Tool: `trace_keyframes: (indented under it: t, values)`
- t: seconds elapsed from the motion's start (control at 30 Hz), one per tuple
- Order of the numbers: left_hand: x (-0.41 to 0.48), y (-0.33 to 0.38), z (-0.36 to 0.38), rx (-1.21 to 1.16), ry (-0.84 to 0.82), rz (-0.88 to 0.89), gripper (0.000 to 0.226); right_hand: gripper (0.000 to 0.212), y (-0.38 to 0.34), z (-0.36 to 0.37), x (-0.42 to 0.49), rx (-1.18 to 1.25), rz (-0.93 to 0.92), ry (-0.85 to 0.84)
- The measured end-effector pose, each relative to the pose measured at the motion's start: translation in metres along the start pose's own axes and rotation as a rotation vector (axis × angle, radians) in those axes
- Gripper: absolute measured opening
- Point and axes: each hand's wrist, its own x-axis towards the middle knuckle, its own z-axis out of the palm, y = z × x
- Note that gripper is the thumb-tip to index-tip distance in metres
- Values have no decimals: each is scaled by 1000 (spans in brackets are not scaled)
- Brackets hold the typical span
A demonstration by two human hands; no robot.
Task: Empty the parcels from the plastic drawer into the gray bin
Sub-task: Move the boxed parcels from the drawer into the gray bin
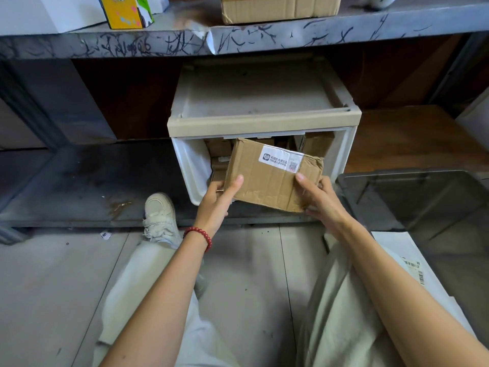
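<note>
Pale trousers (330,313) fill the foreground, with both bare forearms reaching forward over the knees. A red bead bracelet (201,235) sits on the left wrist.

Grip: the left hand (217,200) and right hand (320,197) together hold one cardboard box (267,178). Each thumb is pressed on its upper face and the fingers are curled round a lower corner. The box is tilted, clear of the floor, and sits at the mouth of the plastic drawer (193,168).

Markings: a white label (281,160) on the box carries a logo, two lines of Chinese characters and a QR code; the text is too small to read. More brown parcels (219,149) are packed inside the drawer behind the held box.

Location: the drawer stands on a dark, scuffed lower shelf (92,181). The gray bin (412,197) stands just beside it on the right, its near rim close to the right hand. A white parcel (397,250) with a barcode strip (416,268) lies against the bin's near side.

Surroundings: the upper shelf edge (238,38) is covered in black pen scribbles. On it stand a yellow carton (121,11) and a brown carton (277,7). A cream shoe (160,215) rests at the lower shelf's front edge, left of the drawer. The floor (53,287) is gray tile, with a paper scrap (105,235) near the shoe.

Clearance: open floor lies between the knees and to the left.
</note>
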Motion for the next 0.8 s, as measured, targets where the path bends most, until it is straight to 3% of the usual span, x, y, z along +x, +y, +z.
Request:
trace_keyframes:
  t: [0.07,0.2,0.3,0.37,0.47,0.5,0.6,0.8]
  values:
    - [3,-3,4,3,-21,-1,62,70,0,0,2,69,9,22]
    - [7,-2,14,-3,-102,-44,89,88,-4,-6,0,168,-46,101]
    - [10,5,29,-53,-179,-35,81,96,-10,-28,-6,167,-68,97]
    - [10,11,41,-21,-213,10,70,91,-13,-47,-13,157,-58,64]
    - [9,27,73,46,-268,102,60,56,-16,-84,-31,119,-74,83]
    - [8,34,87,61,-285,132,57,56,-16,-97,-36,93,-82,121]
    - [5,54,137,86,-330,201,54,83,-13,-139,-51,56,-53,215]
    - [-5,75,234,236,-470,242,53,78,10,-214,-98,161,97,403]
